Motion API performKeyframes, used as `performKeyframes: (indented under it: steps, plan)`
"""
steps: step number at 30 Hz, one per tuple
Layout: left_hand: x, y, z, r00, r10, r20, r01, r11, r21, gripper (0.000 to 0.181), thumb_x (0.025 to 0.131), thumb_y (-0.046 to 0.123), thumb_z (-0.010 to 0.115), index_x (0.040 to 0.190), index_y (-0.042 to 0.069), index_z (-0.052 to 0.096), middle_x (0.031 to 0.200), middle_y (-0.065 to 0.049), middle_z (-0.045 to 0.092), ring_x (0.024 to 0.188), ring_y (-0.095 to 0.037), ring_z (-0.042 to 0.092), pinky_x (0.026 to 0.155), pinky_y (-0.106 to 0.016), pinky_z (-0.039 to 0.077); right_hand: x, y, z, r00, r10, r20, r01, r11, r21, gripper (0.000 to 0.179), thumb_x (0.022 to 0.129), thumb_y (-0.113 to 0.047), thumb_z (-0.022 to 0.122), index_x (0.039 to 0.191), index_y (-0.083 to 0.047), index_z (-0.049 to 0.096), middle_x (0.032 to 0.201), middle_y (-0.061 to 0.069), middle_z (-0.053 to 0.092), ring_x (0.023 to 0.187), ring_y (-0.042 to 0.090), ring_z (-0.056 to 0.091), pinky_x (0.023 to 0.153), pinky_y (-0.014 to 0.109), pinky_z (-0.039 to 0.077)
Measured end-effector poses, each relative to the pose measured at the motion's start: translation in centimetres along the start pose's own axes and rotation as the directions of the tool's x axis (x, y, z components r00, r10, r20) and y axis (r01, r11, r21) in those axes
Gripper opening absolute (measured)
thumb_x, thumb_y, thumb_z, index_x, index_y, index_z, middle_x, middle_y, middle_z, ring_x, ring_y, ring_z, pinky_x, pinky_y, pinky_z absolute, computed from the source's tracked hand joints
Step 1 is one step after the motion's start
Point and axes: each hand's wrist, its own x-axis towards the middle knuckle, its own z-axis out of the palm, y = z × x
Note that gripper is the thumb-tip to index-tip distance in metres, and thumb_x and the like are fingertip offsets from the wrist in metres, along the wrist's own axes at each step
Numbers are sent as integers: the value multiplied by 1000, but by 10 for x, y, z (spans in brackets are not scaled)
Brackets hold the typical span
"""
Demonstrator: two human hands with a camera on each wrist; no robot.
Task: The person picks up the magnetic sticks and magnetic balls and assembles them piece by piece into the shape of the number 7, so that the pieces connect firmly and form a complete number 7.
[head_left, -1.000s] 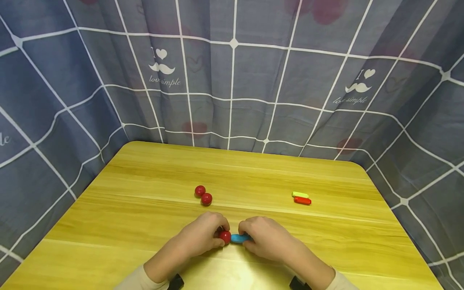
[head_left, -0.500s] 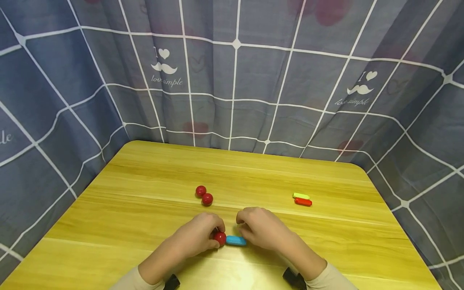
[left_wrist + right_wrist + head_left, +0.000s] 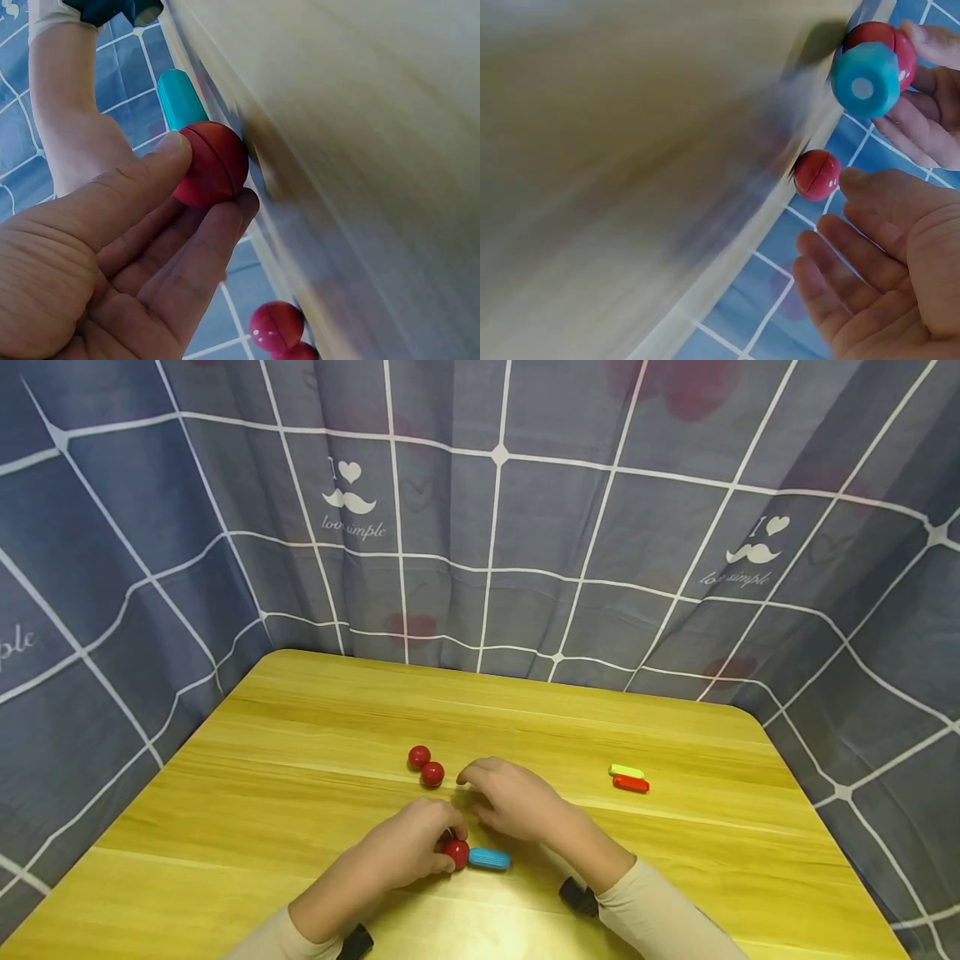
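Note:
My left hand [image 3: 408, 847] pinches a red ball [image 3: 458, 855] between thumb and fingers, low over the wooden table. A ribbed blue stick [image 3: 489, 858] stands out from the ball's right side, end against it. In the left wrist view, the blue stick [image 3: 180, 99] meets the seamed red ball [image 3: 216, 165]. Nothing is in my right hand [image 3: 513, 797], its fingers loosely bent, just right of two other red balls: a rear one [image 3: 419, 757] and a front one [image 3: 432, 774], which touch. The right wrist view has one loose red ball [image 3: 817, 175] beyond the thumb.
Toward the right of the wooden table [image 3: 322, 710] lie a yellow-green stick [image 3: 626, 771] and a red stick [image 3: 631, 784], side by side. A grey-blue curtain [image 3: 450, 527] with white grid lines surrounds the table's back and sides.
My right hand has let go of the blue stick and moved away and left, toward the two loose red balls. The left hand still pinches its ball, shifted slightly left.

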Motion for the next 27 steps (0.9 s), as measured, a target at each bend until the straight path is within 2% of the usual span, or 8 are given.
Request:
performKeyframes:
  steps: [6,15,18,22,27]
  plan:
    - [1,-3,-1,1000,11,-1,-11,1000,9,20,73,4,84,81,14,69,74,11,57,66,-7,53,59,-19,44,22,-1,5,1000,-24,16,24,1000,-14,41,89,-14,71,128,-9,59,125,3,60,119,19,55,102,32,41]
    - [2,-2,-2,1000,18,-15,-17,1000,12,19,74,4,84,82,11,68,75,10,57,68,-6,51,62,-20,44,43,1,8,993,-78,90,78,997,-1,39,89,-8,68,128,-10,61,130,-1,59,123,16,52,105,28,37]
    - [2,-3,-3,1000,19,-16,-19,1000,15,19,74,4,84,81,11,68,74,9,56,67,-6,51,61,-20,44,45,2,8,992,-82,95,82,997,9,33,88,-7,69,120,-12,65,121,-3,61,115,14,55,100,26,41]
    - [3,-3,-4,1000,16,-21,-16,1000,27,19,74,5,84,82,10,68,76,9,57,69,-7,51,62,-21,44,47,3,8,993,-74,92,74,997,10,17,87,-10,73,102,-14,66,99,-5,62,92,9,56,84,20,46]
    - [4,-6,-6,999,17,-30,-16,999,34,19,73,4,84,84,8,69,77,8,59,70,-8,52,63,-21,45,44,7,8,993,-17,119,17,1000,1,10,86,-12,75,90,-13,65,84,-5,57,75,6,51,69,17,44]
